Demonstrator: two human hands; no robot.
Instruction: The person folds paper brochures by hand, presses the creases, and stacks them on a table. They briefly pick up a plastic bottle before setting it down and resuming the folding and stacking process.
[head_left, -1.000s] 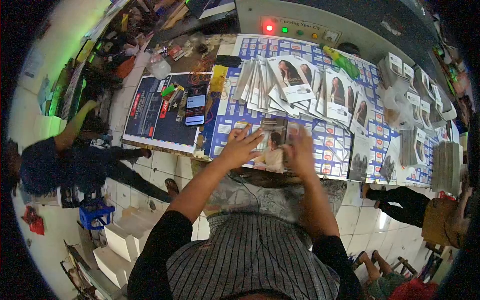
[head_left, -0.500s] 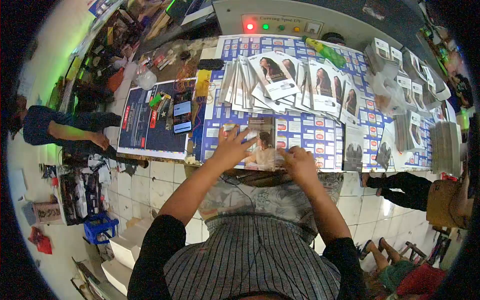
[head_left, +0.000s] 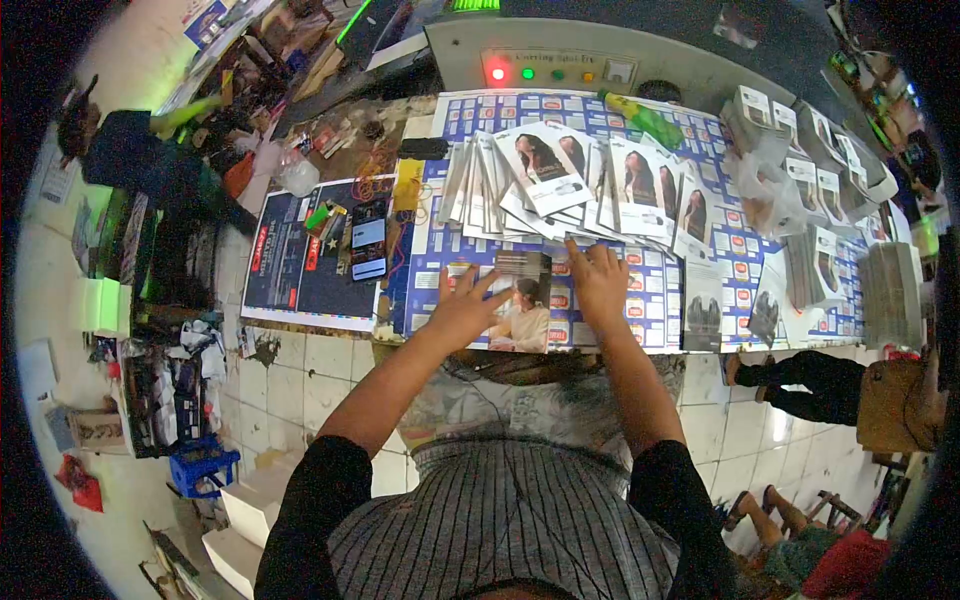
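Note:
A printed leaflet (head_left: 524, 318) with a photo of a person lies at the front of the table. My left hand (head_left: 462, 312) has its fingers spread, with the fingertips over the leaflet's left side. To the right of the leaflet, my right hand (head_left: 600, 285) rests with fingers stretched away from me, holding nothing that I can see. Its fingertips are just below a fanned pile of white printed packages (head_left: 545, 180), which carry a photo of a person with dark hair. More such packages (head_left: 645, 190) overlap on the pile's right.
A phone (head_left: 368, 240) and a dark printed sheet (head_left: 290, 270) lie at the left. Stacks of packages (head_left: 825, 190) and a clear plastic bag (head_left: 770, 195) stand at the right. A machine panel (head_left: 545, 65) with lit buttons borders the back. Other people are left and right.
My right hand has moved from the leaflet's right edge up toward the pile, its fingers now stretched out. My left hand stays on the leaflet. The person at left has shifted, an arm now raised.

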